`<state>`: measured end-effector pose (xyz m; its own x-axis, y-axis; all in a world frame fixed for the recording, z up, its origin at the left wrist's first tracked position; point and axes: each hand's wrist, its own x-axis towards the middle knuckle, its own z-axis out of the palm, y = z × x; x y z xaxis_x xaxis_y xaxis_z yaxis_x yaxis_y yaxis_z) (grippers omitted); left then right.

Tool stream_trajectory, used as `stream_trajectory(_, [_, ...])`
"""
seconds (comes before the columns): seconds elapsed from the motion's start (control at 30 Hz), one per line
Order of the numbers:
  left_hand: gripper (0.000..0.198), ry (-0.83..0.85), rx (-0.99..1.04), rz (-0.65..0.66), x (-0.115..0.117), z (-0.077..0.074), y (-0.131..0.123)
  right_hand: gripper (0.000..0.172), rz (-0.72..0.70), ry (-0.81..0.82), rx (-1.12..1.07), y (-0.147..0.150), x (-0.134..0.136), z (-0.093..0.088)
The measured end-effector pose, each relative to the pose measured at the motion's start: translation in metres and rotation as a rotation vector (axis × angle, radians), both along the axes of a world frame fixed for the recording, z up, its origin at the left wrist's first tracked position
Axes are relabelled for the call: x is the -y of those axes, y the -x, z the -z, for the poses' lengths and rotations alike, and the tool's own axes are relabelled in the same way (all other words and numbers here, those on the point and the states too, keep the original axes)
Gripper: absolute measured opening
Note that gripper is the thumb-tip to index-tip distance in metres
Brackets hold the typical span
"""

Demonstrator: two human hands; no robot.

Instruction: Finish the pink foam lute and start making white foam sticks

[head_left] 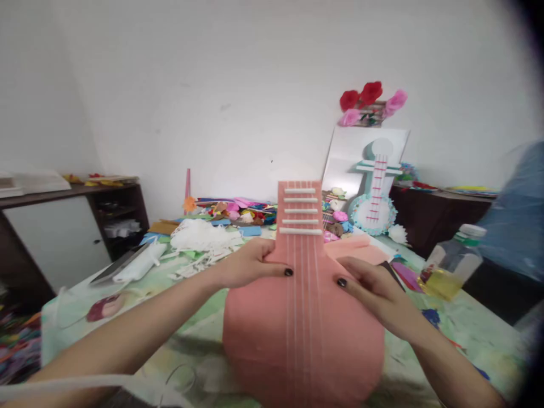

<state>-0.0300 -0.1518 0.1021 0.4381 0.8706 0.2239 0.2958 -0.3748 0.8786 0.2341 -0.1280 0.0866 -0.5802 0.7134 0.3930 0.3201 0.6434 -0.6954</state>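
A pink craft guitar (304, 334) made of foam stands tilted up in front of me, its round body low and its neck pointing away. White strings run down it and several white bars cross the neck. My left hand (250, 263) grips the left side where the neck meets the body, thumb on the front. My right hand (376, 289) holds the right side at the same height, thumb pressed on the face.
A table (476, 334) with a pale patterned cover carries a heap of colourful paper scraps (238, 212), white shreds (202, 235), a plastic bottle with yellow liquid (450, 263) and a teal model guitar (374, 198) leaning on a board. A dark cabinet (63, 226) stands left.
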Motion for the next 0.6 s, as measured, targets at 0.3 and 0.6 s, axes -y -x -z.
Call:
stream_trajectory(0.3, [0.037,0.019,-0.032,-0.119,-0.028,0.099,-0.024,0.037,0.094,0.234,-0.056,-0.012,-0.017,0.107])
stream_trajectory(0.6, [0.023,-0.040,-0.136,-0.698,-0.058,0.121,0.088,0.038,0.085,0.439,-0.193,-0.025,-0.028,0.117])
